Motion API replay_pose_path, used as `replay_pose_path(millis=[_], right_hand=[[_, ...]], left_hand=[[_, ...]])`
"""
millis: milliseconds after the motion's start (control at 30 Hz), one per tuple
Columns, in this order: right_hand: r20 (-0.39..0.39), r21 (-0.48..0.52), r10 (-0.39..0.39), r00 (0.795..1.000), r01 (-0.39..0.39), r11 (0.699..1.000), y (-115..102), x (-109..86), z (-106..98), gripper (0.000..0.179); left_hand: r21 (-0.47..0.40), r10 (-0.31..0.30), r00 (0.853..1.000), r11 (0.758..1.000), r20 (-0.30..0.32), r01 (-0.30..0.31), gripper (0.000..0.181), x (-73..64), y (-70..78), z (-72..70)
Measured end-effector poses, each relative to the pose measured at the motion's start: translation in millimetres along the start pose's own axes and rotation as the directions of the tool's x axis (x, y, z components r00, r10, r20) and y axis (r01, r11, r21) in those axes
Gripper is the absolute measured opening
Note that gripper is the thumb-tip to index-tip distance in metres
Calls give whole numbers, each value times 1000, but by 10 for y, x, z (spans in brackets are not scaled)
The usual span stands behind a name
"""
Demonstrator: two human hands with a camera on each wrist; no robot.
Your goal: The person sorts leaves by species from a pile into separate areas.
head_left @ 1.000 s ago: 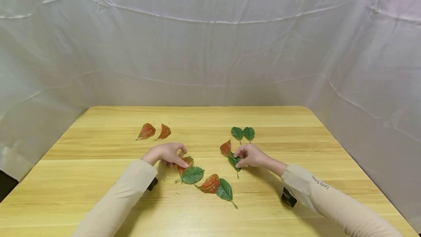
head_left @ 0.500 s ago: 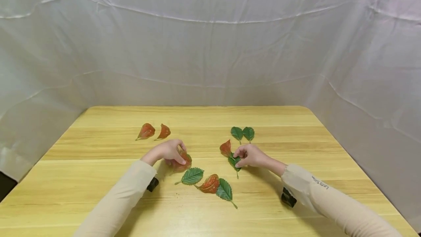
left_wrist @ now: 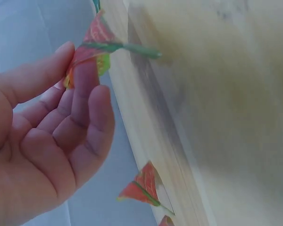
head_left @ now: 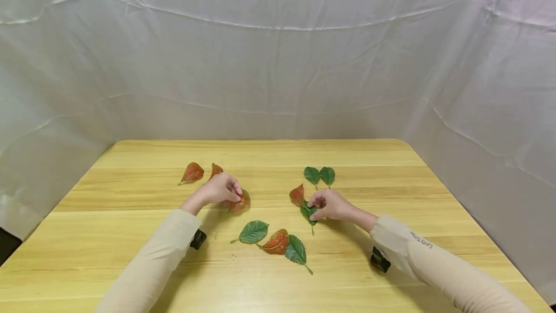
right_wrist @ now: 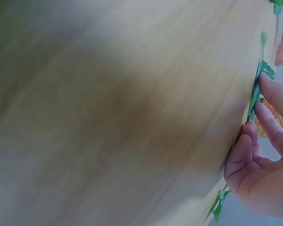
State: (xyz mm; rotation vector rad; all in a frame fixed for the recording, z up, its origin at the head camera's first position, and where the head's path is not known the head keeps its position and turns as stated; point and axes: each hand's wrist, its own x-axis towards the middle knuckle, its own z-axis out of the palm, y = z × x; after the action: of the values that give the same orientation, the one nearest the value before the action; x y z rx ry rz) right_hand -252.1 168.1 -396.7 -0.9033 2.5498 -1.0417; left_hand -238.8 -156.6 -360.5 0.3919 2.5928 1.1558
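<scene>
In the head view my left hand (head_left: 218,189) pinches a red leaf (head_left: 242,203) between thumb and fingers. The left wrist view shows this red leaf (left_wrist: 98,34) raised off the table, its green stem pointing away from the palm. My right hand (head_left: 332,206) is low at the table, thumb and forefinger on a green leaf (head_left: 306,213), which it partly covers. A red leaf (head_left: 297,194) touches that green one at its upper left. Seen from the right wrist, the thumb and a finger meet the green leaf (right_wrist: 255,92), and the other fingers curl near the tabletop.
Two red leaves (head_left: 192,173) lie at the back left, one partly behind my left hand. A pair of green leaves (head_left: 312,175) lies at the back right. Nearer the front are a green leaf (head_left: 254,232), a red leaf (head_left: 276,242) and another green leaf (head_left: 296,249).
My left hand has drawn the red leaf away from the front green leaf, moving it back and slightly left. The right hand stays in place.
</scene>
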Motion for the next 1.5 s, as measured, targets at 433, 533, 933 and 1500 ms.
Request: replay_pose_path(millis=[433, 533, 933, 1500], right_hand=[[0, -13, 25, 1000, -25, 1000, 11, -8, 12, 24], [-2, -2, 19, 1000, -19, 1000, 15, -10, 12, 24], [-3, 1, 24, 1000, -24, 1000, -3, -9, 11, 24], [2, -4, 18, 1000, -18, 1000, -7, 1, -5, 24]], left_hand=[[55, 4, 991, 998, -131, 3, 28, 175, -108, -150], [61, 1, 988, 998, -157, 9, 31, 205, -113, -185], [85, -25, 970, 995, -241, 46, 30, 293, -193, -277], [185, -25, 973, 980, -232, 69, 22, 342, -238, -268]])
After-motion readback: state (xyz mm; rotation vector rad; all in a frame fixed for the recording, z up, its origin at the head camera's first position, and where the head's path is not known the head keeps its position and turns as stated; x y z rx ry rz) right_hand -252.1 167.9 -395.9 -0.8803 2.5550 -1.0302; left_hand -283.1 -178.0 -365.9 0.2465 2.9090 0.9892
